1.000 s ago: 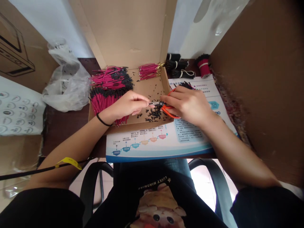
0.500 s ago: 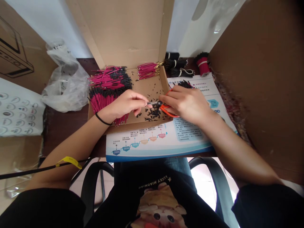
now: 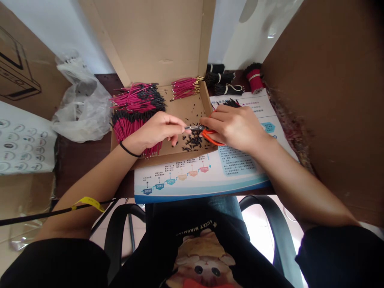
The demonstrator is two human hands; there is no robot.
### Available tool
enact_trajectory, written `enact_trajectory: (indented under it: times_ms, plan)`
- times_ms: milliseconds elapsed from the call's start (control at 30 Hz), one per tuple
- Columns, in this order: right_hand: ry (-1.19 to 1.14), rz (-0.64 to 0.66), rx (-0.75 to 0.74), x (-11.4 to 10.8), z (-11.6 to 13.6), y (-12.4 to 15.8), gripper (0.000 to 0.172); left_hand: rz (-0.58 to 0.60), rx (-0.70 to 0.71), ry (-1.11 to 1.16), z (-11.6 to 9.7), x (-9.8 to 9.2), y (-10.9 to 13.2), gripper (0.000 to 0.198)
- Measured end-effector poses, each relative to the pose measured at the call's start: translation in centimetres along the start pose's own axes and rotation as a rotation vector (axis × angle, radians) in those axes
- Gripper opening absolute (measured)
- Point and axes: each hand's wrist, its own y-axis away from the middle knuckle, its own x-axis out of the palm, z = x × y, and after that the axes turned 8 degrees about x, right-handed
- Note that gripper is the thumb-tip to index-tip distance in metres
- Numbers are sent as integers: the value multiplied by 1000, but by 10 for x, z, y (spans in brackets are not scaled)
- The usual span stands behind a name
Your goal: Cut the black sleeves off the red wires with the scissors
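Note:
Orange-handled scissors [image 3: 212,137] are gripped in my right hand [image 3: 241,127], blades pointing left over the shallow cardboard box. My left hand [image 3: 160,130] is pinched, thumb against forefinger, right at the blade tips; whatever is between those fingers is too small to make out. Under the blades lie many short black offcuts [image 3: 195,141] on the box floor. Beside my left wrist are piles of red wires with black ends [image 3: 127,127], and behind them another such pile [image 3: 138,98]. Red wires with gold-coloured tips [image 3: 183,88] lie at the back of the box.
The box [image 3: 207,98] has its tall lid [image 3: 162,40] raised behind. Black wire bundles [image 3: 228,90] and a banded red bundle [image 3: 255,80] stand at the back right. A clear plastic bag [image 3: 81,108] lies left. A printed poster [image 3: 192,188] is under the box; cardboard walls flank both sides.
The view has shifted slightly. Both hands stay in nearly the same place, the scissors still at my left fingertips; the orange handles look closer together now.

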Motion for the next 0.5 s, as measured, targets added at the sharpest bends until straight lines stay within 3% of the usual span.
enact_trajectory:
  times_ms: [500]
  plan:
    - [1, 15, 0, -2, 0, 2, 30, 33, 4, -56, 2, -2, -1, 17]
